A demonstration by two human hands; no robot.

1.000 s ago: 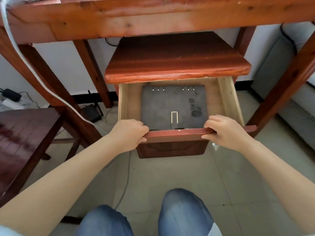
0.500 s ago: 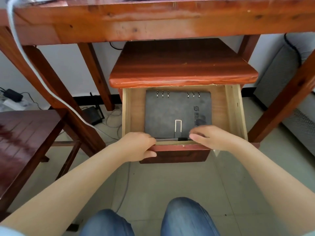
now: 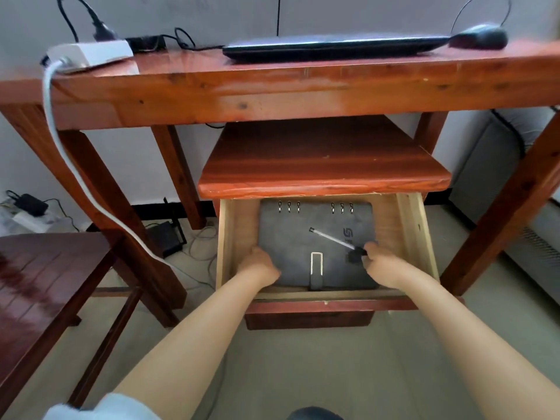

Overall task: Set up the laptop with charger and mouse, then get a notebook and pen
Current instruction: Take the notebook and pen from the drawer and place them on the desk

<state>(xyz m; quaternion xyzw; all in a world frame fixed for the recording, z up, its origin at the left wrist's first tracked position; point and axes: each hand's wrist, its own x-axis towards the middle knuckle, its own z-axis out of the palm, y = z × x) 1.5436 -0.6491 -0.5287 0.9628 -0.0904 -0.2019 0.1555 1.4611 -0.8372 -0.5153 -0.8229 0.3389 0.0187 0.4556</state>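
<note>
A: Where is the dark grey ring-bound notebook (image 3: pixel 306 237)?

B: It lies flat in the open pale wooden drawer (image 3: pixel 416 234) under the red-brown wooden worktop (image 3: pixel 303 89), its metal rings at the far edge and a strap with a light loop at the near edge.

A: And the hands?

B: Both are inside the drawer. The left hand (image 3: pixel 257 265) rests at the notebook's near-left corner with the fingers curled around its edge, so it grasps the notebook. The right hand (image 3: pixel 381 265) is at the near-right part of the cover and pinches the black end of a slim silver-and-black pen (image 3: pixel 331 239).

A: How does the pen lie?

B: Slanted over the cover, its tip pointing far-left, its black end near-right in the fingers. Whether the shaft touches the cover or is lifted off it, I cannot tell.

A: What is on the worktop?

B: A closed dark flat laptop (image 3: pixel 333 47) at the far middle, a dark computer mouse (image 3: pixel 480 37) just right of it, and a white power strip (image 3: pixel 91 54) at the far left with a black plug in it. A white cable (image 3: pixel 60 147) hangs from the strip down the left side toward the floor.

A: Anything else?

B: A dark red wooden stool (image 3: pixel 39 283) stands at the near left.
</note>
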